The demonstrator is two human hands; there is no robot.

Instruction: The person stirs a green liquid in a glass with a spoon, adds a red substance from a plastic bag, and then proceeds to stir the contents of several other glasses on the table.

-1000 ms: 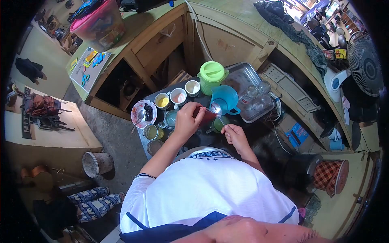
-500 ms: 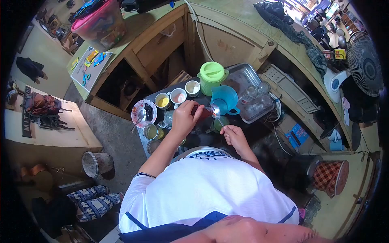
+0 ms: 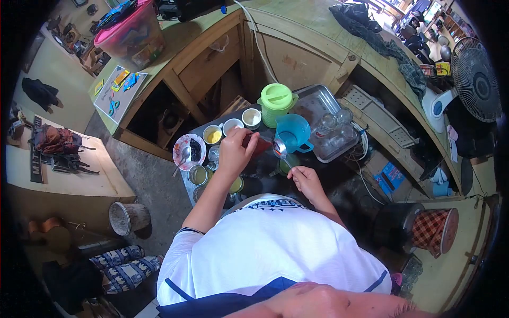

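My left hand (image 3: 236, 150) is closed around a bottle of red liquid (image 3: 261, 144), tilted with its neck toward the spoon. In my right hand (image 3: 305, 179) the handle of a metal spoon (image 3: 280, 150) is pinched, its bowl just off the bottle's mouth. Below the spoon stands a glass mug (image 3: 286, 163) with green contents. Behind it are a blue measuring jug (image 3: 293, 132) and a lidded light-green pitcher (image 3: 277, 103). Close to my left hand, cups with yellow contents (image 3: 212, 134) and white contents (image 3: 251, 117) flank a white cup (image 3: 232, 126), partly hidden by that hand.
A metal tray (image 3: 324, 153) with several upturned glasses sits at the right. On the left, a patterned plate (image 3: 181, 144) holds a spoon and something dark. Glasses with yellowish contents (image 3: 198, 175) stand near my left forearm. A wooden counter (image 3: 297, 55) curves around the small table.
My left hand has drawn the bottle left, away from the spoon, and now covers part of the white cup. The spoon has shifted slightly down in the view, still in my right hand.
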